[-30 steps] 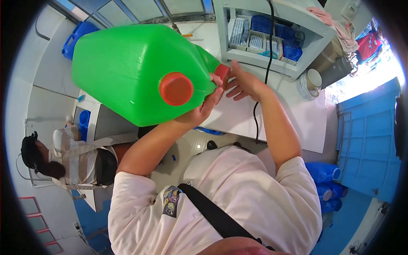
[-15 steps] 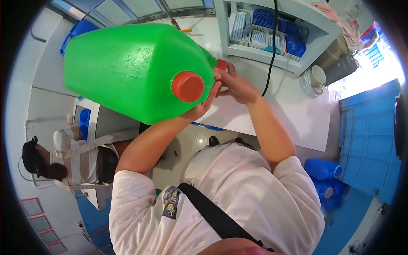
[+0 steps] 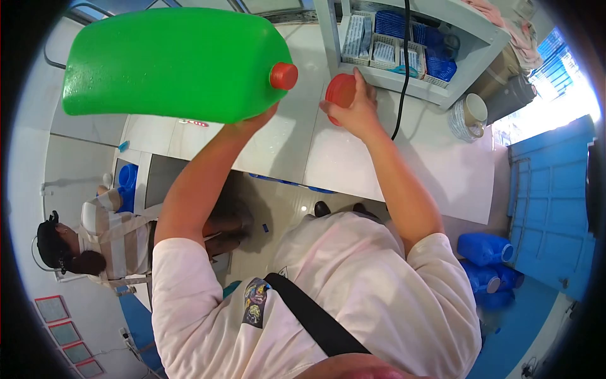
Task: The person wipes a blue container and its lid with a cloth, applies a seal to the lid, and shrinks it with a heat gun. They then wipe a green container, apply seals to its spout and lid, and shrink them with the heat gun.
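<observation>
A large green plastic jug lies on its side in the air at the upper left, over the white counter. My left hand supports it from below at its right end; most of the fingers are hidden behind it. A small red cap sits on the jug's near right corner. Apart from the jug, my right hand grips a wide red screw lid by its rim, thumb on one side and fingers on the other. The jug's wide mouth is out of sight.
A white shelf unit with baskets of blue packets stands on the white counter; a black cable hangs before it. To the right are a cup and several blue jugs. Another person sits at the left.
The red lid has come away from the jug in my right hand. My left hand has moved the jug up and left, turning it. The seated person has shifted a little.
</observation>
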`<state>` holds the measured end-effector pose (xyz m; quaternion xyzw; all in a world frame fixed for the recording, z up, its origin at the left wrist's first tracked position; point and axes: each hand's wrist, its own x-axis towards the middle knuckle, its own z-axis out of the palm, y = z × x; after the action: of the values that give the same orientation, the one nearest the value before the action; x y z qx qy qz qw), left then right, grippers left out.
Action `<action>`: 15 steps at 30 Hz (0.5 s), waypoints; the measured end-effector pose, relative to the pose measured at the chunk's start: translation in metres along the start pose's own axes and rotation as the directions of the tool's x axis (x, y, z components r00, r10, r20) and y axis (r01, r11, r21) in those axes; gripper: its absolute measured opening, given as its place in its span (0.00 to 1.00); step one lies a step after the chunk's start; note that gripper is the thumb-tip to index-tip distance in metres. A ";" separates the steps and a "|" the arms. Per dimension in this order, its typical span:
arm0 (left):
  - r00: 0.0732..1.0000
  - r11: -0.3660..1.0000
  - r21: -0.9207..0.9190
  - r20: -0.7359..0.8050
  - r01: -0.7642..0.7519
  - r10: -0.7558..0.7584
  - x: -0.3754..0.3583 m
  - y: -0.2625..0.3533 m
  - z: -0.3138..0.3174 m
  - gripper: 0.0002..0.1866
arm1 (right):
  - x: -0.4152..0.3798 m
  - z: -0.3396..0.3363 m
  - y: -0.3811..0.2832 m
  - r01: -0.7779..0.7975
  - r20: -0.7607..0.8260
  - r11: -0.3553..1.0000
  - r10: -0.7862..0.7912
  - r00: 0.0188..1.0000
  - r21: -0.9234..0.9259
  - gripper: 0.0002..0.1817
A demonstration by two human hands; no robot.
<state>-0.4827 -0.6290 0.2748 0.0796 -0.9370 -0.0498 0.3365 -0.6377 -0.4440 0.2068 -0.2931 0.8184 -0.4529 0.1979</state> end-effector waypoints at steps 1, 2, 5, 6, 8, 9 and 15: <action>0.998 0.978 -0.203 -0.028 0.052 -0.059 -0.003 -0.022 0.017 0.16 | -0.002 -0.006 -0.004 0.004 -0.001 1.000 -0.004 1.000 0.001 0.70; 0.992 0.911 -0.401 -0.042 0.094 -0.121 -0.002 -0.030 0.020 0.17 | -0.007 -0.012 -0.008 0.009 -0.001 0.997 -0.009 1.000 -0.082 0.69; 0.997 0.998 -0.034 -0.060 0.052 -0.054 -0.002 -0.038 -0.001 0.14 | -0.025 -0.018 -0.007 0.067 0.007 0.976 -0.067 0.998 -0.207 0.67; 0.997 0.998 -0.033 -0.061 0.051 -0.053 -0.001 -0.041 -0.007 0.14 | -0.032 -0.020 -0.006 0.121 0.017 0.960 -0.120 0.993 -0.251 0.66; 0.992 0.986 0.112 0.031 -0.125 0.123 0.006 -0.042 -0.023 0.12 | -0.050 -0.029 -0.012 0.135 0.063 0.955 -0.122 0.990 -0.264 0.65; 0.992 0.985 0.117 0.026 -0.124 0.121 0.009 -0.039 -0.033 0.12 | -0.058 -0.032 -0.013 0.149 0.111 0.949 -0.123 0.986 -0.276 0.65; 0.945 0.728 -0.646 -0.030 0.230 -0.326 0.057 -0.001 -0.161 0.09 | -0.094 -0.047 -0.006 0.040 0.231 0.999 -0.040 0.972 0.001 0.62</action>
<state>-0.4235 -0.6471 0.4337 0.1044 -0.8159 -0.4068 0.3973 -0.5931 -0.3557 0.2412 -0.3607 0.7846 -0.4179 0.2821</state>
